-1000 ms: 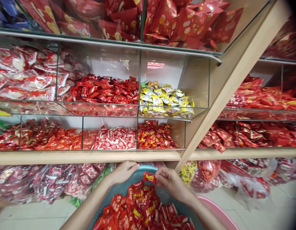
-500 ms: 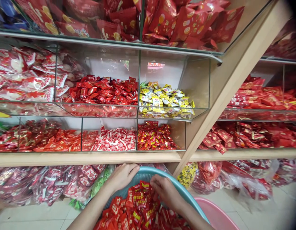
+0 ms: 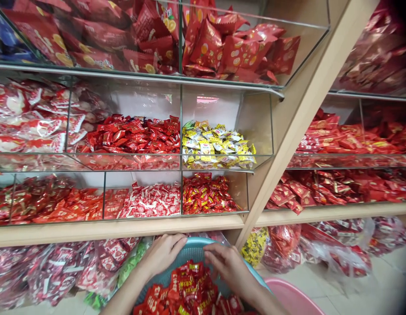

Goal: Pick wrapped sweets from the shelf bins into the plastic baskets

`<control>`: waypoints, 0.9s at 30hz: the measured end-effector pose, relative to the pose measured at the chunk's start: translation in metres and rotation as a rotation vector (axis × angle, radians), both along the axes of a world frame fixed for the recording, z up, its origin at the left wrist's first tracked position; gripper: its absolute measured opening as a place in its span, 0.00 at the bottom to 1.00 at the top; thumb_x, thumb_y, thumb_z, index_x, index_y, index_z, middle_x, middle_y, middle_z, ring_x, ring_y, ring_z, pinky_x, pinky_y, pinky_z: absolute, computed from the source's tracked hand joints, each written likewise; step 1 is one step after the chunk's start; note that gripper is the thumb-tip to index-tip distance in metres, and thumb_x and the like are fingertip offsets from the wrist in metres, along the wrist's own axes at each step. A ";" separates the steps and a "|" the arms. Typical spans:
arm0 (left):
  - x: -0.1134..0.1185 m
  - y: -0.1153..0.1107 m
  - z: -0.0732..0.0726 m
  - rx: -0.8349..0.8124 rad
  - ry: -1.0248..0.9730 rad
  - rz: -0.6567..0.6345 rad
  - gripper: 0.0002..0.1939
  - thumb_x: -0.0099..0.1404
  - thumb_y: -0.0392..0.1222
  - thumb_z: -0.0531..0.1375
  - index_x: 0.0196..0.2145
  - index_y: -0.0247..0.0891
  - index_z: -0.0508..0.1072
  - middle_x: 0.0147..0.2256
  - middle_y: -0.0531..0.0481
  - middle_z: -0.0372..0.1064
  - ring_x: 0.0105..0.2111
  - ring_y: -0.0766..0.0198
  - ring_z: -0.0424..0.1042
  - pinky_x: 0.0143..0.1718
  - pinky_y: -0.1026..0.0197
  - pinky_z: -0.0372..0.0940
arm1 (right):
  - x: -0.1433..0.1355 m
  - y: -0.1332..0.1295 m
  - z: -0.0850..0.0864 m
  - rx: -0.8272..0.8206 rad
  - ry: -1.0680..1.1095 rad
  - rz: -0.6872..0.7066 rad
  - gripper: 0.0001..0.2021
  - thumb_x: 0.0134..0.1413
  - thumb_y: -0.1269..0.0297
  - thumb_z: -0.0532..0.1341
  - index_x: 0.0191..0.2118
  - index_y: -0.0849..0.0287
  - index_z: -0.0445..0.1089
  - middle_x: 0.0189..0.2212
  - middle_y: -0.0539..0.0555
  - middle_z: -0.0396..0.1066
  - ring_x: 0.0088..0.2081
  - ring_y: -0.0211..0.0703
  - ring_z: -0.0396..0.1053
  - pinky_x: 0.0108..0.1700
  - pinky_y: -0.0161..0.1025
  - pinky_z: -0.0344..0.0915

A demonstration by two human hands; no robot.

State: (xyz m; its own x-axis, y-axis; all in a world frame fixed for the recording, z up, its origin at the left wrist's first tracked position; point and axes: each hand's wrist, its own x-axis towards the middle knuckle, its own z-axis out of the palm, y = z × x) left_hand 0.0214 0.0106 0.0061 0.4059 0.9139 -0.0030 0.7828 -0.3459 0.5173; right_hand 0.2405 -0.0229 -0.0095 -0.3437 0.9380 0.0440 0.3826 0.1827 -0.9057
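A blue-green plastic basket at the bottom centre holds a heap of red wrapped candies, some with yellow lettering. My left hand is closed over the basket's far rim, thumb and fingers together on its left part. On the right, my right hand hangs over the basket just beside the heap, fingers curled downward; whether anything is between the fingertips is hidden.
Shelves with clear dividers hold red candies, yellow-and-white candies and red-and-white ones. A slanted wooden post stands at right. Bagged candies lie under the shelf board. A pink basin sits at lower right.
My right hand has lifted slightly off the heap toward the basket's far side. My left hand stays on the rim. The view has shifted, with the upper shelves lower in the picture.
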 end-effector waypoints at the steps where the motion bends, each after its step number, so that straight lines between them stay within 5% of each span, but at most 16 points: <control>1: 0.000 0.000 -0.001 0.001 0.000 0.003 0.22 0.68 0.53 0.42 0.36 0.45 0.73 0.35 0.51 0.75 0.38 0.58 0.72 0.40 0.63 0.59 | 0.001 0.002 0.009 0.038 -0.015 0.002 0.16 0.58 0.52 0.51 0.39 0.55 0.70 0.26 0.50 0.71 0.19 0.36 0.67 0.21 0.32 0.60; 6: 0.000 -0.003 0.001 0.016 0.003 0.018 0.22 0.68 0.53 0.42 0.37 0.45 0.73 0.36 0.50 0.75 0.38 0.58 0.72 0.40 0.63 0.59 | 0.007 0.035 0.054 0.334 -0.113 -0.110 0.13 0.57 0.57 0.53 0.37 0.57 0.72 0.25 0.51 0.72 0.24 0.38 0.66 0.27 0.33 0.61; 10: 0.000 -0.005 0.005 0.019 0.004 0.013 0.22 0.69 0.53 0.41 0.35 0.45 0.72 0.33 0.51 0.74 0.36 0.58 0.72 0.38 0.63 0.59 | 0.012 0.086 0.073 0.536 -0.313 -0.263 0.11 0.57 0.63 0.53 0.36 0.58 0.72 0.31 0.53 0.73 0.32 0.41 0.69 0.35 0.35 0.62; 15: -0.002 -0.005 0.003 0.013 0.012 0.015 0.21 0.69 0.52 0.41 0.36 0.46 0.72 0.35 0.51 0.74 0.37 0.58 0.72 0.38 0.63 0.59 | 0.013 0.131 0.068 0.560 -0.444 -0.293 0.13 0.57 0.60 0.54 0.35 0.59 0.74 0.32 0.56 0.73 0.36 0.43 0.69 0.39 0.36 0.60; 22: -0.003 -0.004 0.000 0.021 0.010 0.013 0.21 0.68 0.53 0.41 0.37 0.46 0.72 0.36 0.51 0.74 0.39 0.58 0.72 0.40 0.62 0.60 | 0.016 0.132 0.055 0.557 -0.510 -0.206 0.19 0.55 0.50 0.56 0.44 0.58 0.73 0.36 0.58 0.70 0.41 0.47 0.65 0.45 0.39 0.59; 27: -0.002 -0.004 0.000 0.029 0.017 0.017 0.21 0.69 0.53 0.42 0.40 0.48 0.72 0.38 0.52 0.74 0.40 0.57 0.72 0.42 0.61 0.60 | 0.017 0.134 0.055 0.542 -0.429 -0.162 0.17 0.51 0.52 0.59 0.39 0.60 0.72 0.36 0.57 0.69 0.40 0.45 0.65 0.43 0.39 0.59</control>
State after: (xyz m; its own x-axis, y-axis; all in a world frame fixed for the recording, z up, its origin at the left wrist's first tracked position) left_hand 0.0192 0.0064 0.0066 0.3908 0.9203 0.0169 0.7970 -0.3476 0.4939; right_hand 0.2573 0.1115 0.0459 -0.2938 0.8629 0.4112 0.7455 0.4760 -0.4665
